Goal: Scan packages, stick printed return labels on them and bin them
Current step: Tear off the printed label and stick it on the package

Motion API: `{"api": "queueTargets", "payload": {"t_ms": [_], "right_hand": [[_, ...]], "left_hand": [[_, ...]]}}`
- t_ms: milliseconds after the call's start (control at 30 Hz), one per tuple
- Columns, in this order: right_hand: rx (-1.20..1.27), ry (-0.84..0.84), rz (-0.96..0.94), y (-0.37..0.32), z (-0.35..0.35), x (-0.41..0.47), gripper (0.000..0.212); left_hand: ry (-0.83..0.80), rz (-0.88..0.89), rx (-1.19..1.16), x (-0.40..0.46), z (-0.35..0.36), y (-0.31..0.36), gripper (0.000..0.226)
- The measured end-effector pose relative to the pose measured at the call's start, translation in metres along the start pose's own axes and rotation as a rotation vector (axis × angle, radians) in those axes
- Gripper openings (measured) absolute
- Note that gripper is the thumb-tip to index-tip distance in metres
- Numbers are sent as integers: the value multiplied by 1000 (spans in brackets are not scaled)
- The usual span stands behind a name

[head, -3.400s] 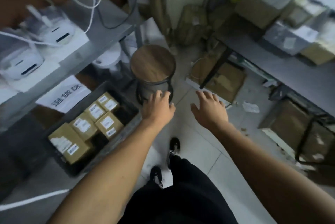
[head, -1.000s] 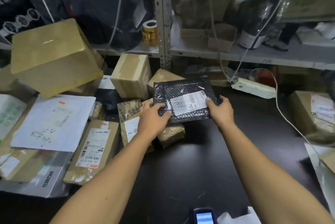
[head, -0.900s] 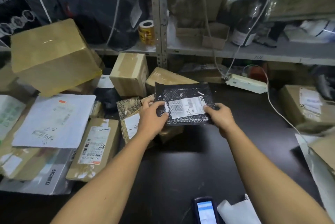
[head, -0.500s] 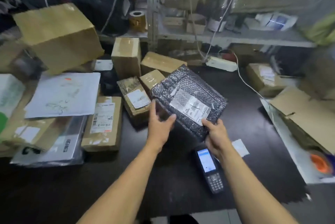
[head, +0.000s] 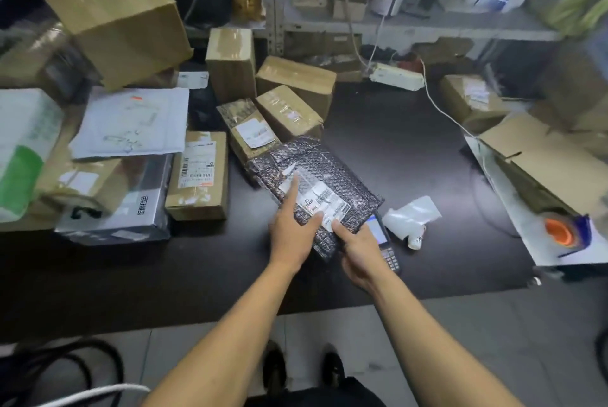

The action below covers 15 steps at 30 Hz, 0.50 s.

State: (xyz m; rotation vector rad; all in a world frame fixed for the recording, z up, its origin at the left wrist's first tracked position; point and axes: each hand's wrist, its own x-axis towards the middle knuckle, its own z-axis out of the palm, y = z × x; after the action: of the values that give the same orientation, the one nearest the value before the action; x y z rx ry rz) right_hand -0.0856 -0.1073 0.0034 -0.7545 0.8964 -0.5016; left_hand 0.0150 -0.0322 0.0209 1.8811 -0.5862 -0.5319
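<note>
A black bubble mailer with a white shipping label lies tilted on the dark table, just in front of me. My left hand rests on top of it, index finger stretched straight across the label. My right hand pinches the mailer's near corner, thumb on the label's edge. A handheld scanner with a lit screen lies on the table, partly under the mailer and beside my right hand.
Taped cardboard parcels crowd the table's left and back, beside a large tilted box and a grey mailer. A crumpled white paper scrap lies right of the scanner. An open carton and an orange tape roll sit at right.
I turned from the bin on the floor to the table, picked the black mailer off the pile with both hands and drew it down to the scanner. My left hand now lies on its label.
</note>
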Motion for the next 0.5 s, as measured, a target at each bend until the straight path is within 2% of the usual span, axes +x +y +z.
{"api": "queueTargets", "payload": {"t_ms": [67, 133, 200, 267, 300, 400, 500], "right_hand": [[-135, -28, 72, -7, -6, -2, 29], [-408, -9, 104, -18, -19, -7, 26], [-876, 199, -59, -23, -46, -7, 28], [-1153, 376, -226, -24, -75, -5, 29], [-1244, 384, -231, -22, -87, -3, 38], [-1451, 295, -82, -15, -104, 7, 70], [-1527, 244, -33, -15, -101, 19, 85]], "left_hand": [[-65, -5, 49, 1, 1, -6, 64], [-84, -10, 76, 2, 0, -10, 59], [-100, 1, 126, 2, -2, -13, 62], [-133, 4, 183, -1, -4, -15, 65], [-140, 1, 209, -2, -4, -17, 67], [-136, -26, 266, -7, -8, -26, 76], [-160, -95, 384, -12, -16, -34, 88]]}}
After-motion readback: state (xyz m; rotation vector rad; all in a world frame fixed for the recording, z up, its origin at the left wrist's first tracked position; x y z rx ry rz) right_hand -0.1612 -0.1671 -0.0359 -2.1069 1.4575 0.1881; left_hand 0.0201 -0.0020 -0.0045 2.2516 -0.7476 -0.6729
